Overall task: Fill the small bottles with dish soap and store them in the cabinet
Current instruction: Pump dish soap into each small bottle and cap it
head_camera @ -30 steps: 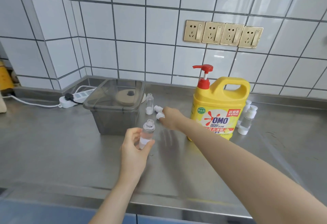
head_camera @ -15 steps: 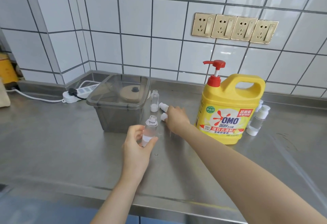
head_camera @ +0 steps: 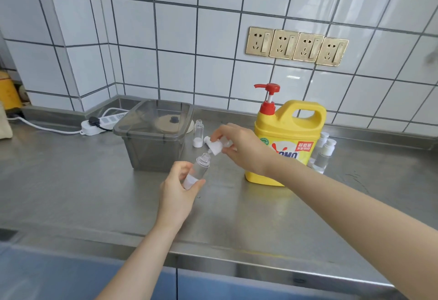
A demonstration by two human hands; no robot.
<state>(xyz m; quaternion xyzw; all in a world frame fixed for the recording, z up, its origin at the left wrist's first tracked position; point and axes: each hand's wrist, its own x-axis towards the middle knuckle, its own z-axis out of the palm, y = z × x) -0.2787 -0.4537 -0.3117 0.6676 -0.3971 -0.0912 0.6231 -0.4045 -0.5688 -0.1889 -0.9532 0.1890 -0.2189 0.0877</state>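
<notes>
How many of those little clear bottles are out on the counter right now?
4 that I can see: one held in the left hand, one uncapped bottle beside the grey bin, and two capped bottles partly hidden behind the yellow soap jug. More may hide there.

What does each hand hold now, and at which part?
The left hand grips a small clear bottle around its lower body. The right hand pinches a white pump cap by its sides, just above the bottle's open neck.

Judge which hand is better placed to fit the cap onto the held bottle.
Right. The right hand already pinches the white pump cap just above the open neck of the small bottle, which the left hand grips.
</notes>
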